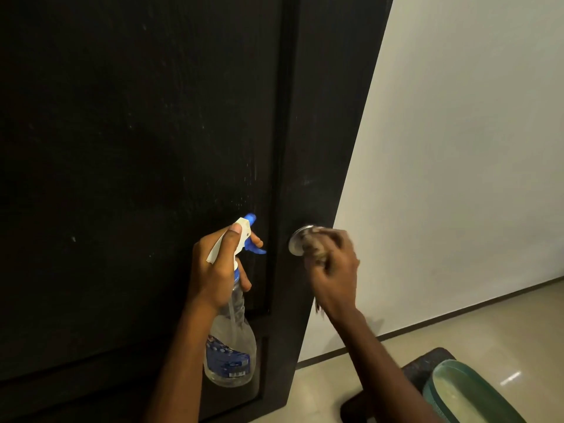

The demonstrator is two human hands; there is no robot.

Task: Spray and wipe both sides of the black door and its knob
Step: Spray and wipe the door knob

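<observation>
Silver metal is showing only at the inner rim of the round silver metal door knob (pixel 296 243), because our right hand (pixel 335 267) is closing round the rest of it with a crumpled brownish cloth (pixel 316 241) bunched between palm and knob. That hand is blurring in the picture, so we are judging that we are rubbing or twisting, in the knob-wiping step. Our left hand (pixel 213 270) is curling round the neck of the clear plastic spray bottle with the white and blue trigger head (pixel 232 346). The thumb is lying over the top and the nozzle is aiming at the tall black panelled door (pixel 137 148) just above that grip, while the bottle's body is hanging below the fist.

To do this well, we are wanting the cloth wrapping the whole ball and turning round it both ways. Then it should be sliding inward from the grip to the rim plate against the door, where grime is likely collecting. We are also minding the loose cloth end dangling under the right wrist, so it is not snagging. Above the left-hand grip, pale flecks (pixel 244 178) are dotting the panel; whether they are spray or dust we cannot tell. The door's far face is hiding from us, so we are not judging it.
</observation>
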